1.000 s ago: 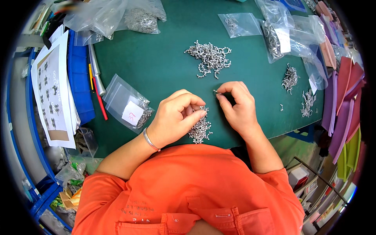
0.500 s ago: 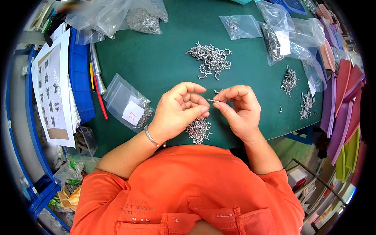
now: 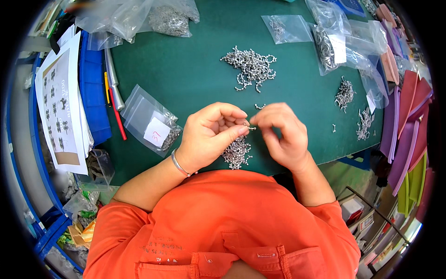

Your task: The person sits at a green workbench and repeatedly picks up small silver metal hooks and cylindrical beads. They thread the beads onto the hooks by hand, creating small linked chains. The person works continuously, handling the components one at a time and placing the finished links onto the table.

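Plainly, the left grip [image 3: 206,132] pinches a small, shiny metal piece [image 3: 252,128], right grip [image 3: 284,132] unclear.

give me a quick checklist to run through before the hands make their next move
1. Small metal piece in view: ok, at the fingertips between left hand and right hand.
2. Which hand grips it: cannot tell, the right fingers are blurred.
3. Near pile within reach: ok, right beside the left hand.
4. Far pile uncovered: ok, beyond both hands.
5. Curved pieces all gathered: not ok, a loose one lies apart from the far pile.
6. Red pen away from both hands: ok.
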Motion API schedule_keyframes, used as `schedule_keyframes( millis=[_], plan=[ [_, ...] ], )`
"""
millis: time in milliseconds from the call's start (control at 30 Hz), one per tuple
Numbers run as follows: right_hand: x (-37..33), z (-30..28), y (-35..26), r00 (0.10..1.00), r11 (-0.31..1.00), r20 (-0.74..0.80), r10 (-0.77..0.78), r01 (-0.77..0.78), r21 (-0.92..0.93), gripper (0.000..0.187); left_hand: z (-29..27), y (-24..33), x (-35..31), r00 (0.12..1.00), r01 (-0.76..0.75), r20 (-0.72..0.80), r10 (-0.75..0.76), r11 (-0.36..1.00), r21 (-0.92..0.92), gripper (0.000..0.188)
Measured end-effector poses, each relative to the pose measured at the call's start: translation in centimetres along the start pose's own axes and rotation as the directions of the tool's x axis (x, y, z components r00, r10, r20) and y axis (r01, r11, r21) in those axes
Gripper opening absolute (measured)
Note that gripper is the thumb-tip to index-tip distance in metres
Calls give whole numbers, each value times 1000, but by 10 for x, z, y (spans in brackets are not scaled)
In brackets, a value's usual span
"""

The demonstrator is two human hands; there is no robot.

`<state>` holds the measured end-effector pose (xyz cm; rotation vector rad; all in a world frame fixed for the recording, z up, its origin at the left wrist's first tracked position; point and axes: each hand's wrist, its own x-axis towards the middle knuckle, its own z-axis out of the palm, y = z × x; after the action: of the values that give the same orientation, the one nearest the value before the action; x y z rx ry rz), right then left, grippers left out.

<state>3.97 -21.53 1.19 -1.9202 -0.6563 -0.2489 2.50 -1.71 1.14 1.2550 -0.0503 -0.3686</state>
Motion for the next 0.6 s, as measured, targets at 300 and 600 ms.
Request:
schedule_keyframes(
  millis=[300,600],
  plan=[
    [-5,-1,23,984,888,68,166,-119,-445,14,-4,-2,-1,996,-80,36,79,996,37,17],
    [-9,2,4,850,820,96,519,-526,227,4,-11,5,-3,1000,-10,28,-7,821,571,12]
  ],
)
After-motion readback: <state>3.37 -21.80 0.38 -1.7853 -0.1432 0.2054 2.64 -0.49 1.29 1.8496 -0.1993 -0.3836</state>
